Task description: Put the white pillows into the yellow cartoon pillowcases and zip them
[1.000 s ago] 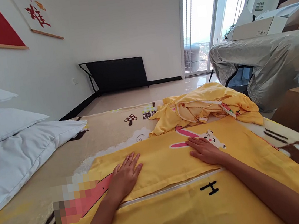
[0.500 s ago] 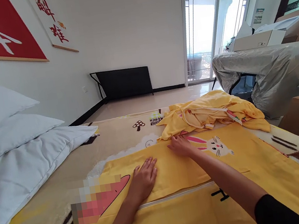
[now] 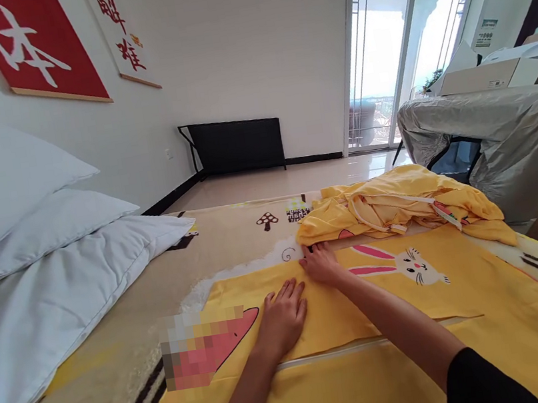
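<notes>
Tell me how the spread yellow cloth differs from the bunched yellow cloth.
The spread cloth lies mostly flat, while the bunched cloth sits in a crumpled heap. The spread cloth shows a whole rabbit face; the bunched cloth, only partial prints. Both are yellow and lie on the patterned blanket.
</notes>
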`<state>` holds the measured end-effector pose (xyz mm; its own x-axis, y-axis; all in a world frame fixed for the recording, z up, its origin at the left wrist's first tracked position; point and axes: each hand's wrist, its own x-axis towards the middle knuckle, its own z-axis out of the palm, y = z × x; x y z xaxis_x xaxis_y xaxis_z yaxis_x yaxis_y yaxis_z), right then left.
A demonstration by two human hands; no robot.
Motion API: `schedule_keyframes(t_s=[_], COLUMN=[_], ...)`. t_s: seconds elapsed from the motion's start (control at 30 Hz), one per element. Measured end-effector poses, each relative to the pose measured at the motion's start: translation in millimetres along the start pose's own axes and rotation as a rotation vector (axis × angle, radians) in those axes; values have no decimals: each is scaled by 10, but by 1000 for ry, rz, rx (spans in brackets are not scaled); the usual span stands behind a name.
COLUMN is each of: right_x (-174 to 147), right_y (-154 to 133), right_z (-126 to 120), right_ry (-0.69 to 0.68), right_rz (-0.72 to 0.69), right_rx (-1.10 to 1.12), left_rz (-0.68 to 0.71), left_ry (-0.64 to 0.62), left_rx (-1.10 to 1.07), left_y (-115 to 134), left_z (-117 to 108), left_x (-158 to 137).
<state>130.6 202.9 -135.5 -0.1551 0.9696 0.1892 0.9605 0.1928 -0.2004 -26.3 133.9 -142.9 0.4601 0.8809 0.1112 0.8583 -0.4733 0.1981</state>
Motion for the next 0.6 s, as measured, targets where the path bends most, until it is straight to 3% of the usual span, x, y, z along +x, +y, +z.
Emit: schedule_keyframes(t_s=[0.13, 0.27, 0.43, 0.6], right_x=[-372, -613, -862, -1567], right_y=[-101, 228, 1193, 2264], right_z=[-49, -151, -386, -779], right_ry=[-36, -156, -190, -172], right_rz=[-187, -278, -73, 331], right_rx=[49, 88, 43, -99], left_rz=[-45, -256, -505, -586], left_ry=[-1, 15, 11, 36], left_rx=[5, 58, 119, 182], left_y=[-7, -228, -698, -846], left_z=[0, -6, -113, -228], left_x=[8, 0, -84, -217])
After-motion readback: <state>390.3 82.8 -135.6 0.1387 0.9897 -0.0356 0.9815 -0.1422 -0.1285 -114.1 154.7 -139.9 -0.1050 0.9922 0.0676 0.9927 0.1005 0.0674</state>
